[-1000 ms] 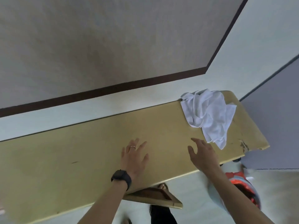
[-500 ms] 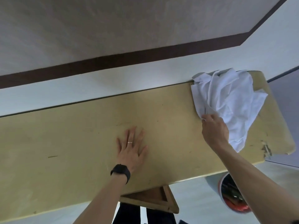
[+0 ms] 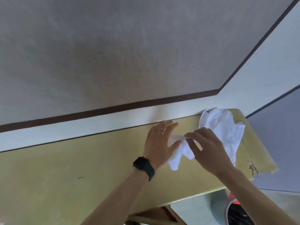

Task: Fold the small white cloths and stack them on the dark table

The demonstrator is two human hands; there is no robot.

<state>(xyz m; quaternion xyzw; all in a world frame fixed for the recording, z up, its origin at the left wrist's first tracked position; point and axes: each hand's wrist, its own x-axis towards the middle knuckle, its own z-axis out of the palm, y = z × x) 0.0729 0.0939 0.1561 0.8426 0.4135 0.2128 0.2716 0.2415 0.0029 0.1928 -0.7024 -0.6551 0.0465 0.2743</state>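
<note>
Crumpled small white cloth [image 3: 176,157] dangling limp just over the yellowish table [image 3: 81,159], right hand [image 3: 209,148] pinching its top corner, left hand [image 3: 159,142] flat, fingers straight, maybe touching it, rumpled white pile [image 3: 222,127] at the table's far right end

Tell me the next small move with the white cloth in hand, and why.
Probably the left hand should pinch a free corner of the small crumpled white cloth and draw it flat on the yellowish wooden table. The right hand pinches only one edge, so it hangs bunched; the left's fingers are straight.
</note>
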